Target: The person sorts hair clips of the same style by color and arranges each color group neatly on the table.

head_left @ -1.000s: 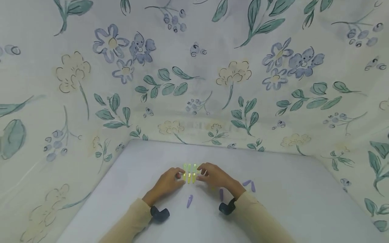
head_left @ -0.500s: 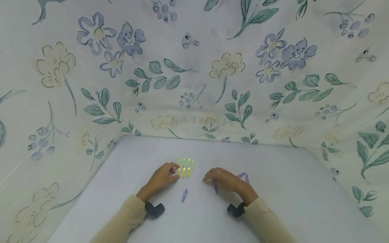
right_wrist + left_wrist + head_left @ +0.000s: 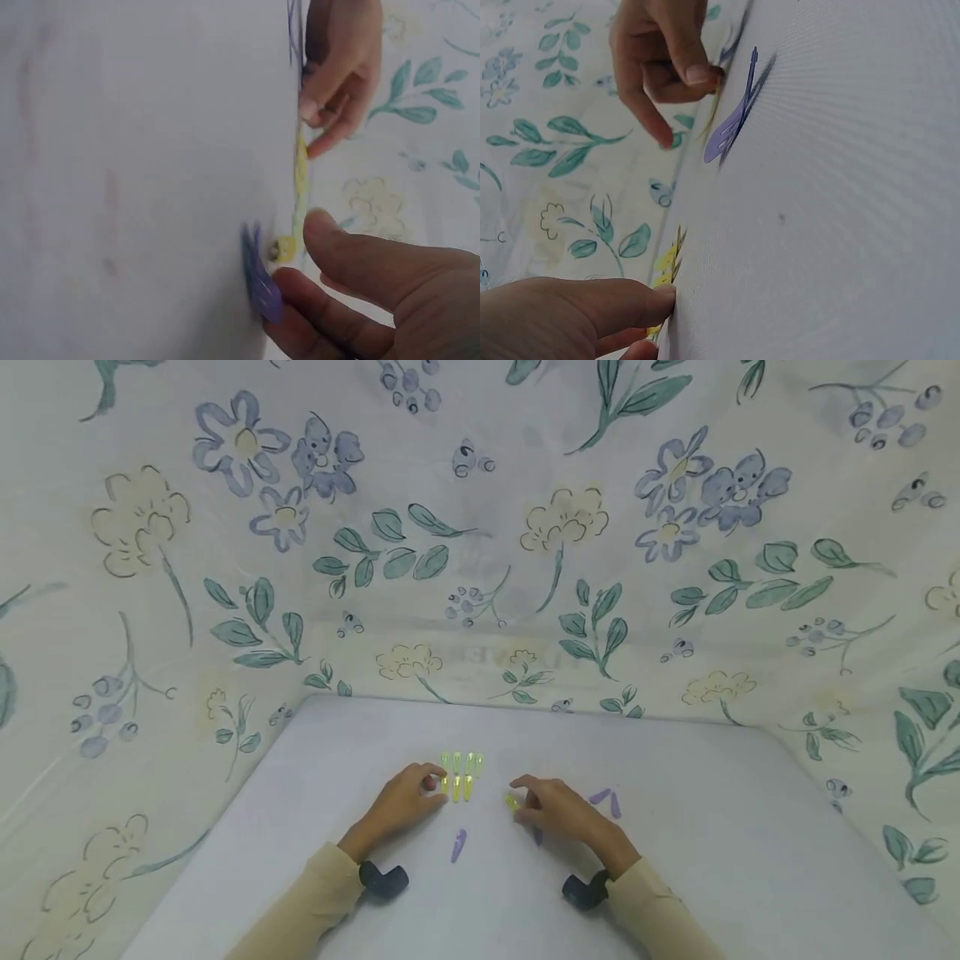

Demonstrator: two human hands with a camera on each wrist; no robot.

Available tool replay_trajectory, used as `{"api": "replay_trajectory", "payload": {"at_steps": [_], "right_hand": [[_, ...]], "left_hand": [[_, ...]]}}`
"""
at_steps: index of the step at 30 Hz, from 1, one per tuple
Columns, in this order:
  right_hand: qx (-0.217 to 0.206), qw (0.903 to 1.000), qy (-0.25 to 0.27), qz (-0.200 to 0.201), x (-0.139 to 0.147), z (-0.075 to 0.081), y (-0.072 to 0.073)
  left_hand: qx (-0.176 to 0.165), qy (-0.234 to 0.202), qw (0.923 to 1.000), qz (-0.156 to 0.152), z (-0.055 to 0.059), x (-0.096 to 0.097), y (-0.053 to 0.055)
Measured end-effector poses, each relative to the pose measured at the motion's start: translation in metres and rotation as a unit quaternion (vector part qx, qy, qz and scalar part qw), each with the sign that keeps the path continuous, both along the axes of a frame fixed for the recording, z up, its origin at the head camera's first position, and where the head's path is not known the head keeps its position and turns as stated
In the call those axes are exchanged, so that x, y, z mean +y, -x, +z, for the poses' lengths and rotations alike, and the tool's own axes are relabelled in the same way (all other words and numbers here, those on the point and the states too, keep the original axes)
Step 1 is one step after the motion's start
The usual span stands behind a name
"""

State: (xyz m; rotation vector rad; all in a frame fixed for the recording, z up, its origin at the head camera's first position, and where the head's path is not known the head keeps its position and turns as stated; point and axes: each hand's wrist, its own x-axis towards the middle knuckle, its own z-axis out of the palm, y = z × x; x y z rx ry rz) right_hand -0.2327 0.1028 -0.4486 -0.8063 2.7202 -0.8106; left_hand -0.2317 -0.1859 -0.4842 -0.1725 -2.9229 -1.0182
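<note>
Snap hair clips lie in two rows on the white table: several pale green ones (image 3: 457,762) behind, and three yellow ones (image 3: 457,788) in front. My left hand (image 3: 408,795) rests at the left end of the yellow row, thumb and index fingertips touching the leftmost yellow clip; in the left wrist view the thumb (image 3: 641,300) partly covers the yellow clips. Right of the rows, my right hand (image 3: 558,810) pinches another yellow hair clip (image 3: 512,802). The right wrist view shows that yellow clip (image 3: 283,250) end-on near the thumb, with a purple clip (image 3: 264,292) close by the fingers.
One purple clip (image 3: 459,846) lies in front of the rows. Another purple clip (image 3: 538,837) is partly hidden by the right hand. Two more purple clips (image 3: 600,796) lie to its right. Floral fabric (image 3: 480,568) rises behind the table (image 3: 675,860).
My right hand left the right end of the green row, uncovering a pale green clip, moved right, and took hold of a loose yellow clip. The left hand stayed by the rows.
</note>
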Motion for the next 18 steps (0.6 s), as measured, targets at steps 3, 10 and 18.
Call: {"api": "replay_trajectory", "payload": {"at_steps": [3, 10, 18], "right_hand": [[-0.002, 0.9999, 0.015, 0.007, 0.008, -0.001, 0.003], [0.009, 0.997, -0.008, 0.076, 0.013, -0.006, 0.013], [0.007, 0.9972, -0.015, 0.072, 0.015, -0.008, 0.014]], "left_hand": [[0.005, 0.002, 1.0, -0.005, -0.001, 0.001, 0.0], [0.004, 0.002, 1.0, -0.003, 0.001, 0.0, -0.003], [0.005, 0.001, 1.0, 0.0, -0.001, 0.005, -0.005]]}}
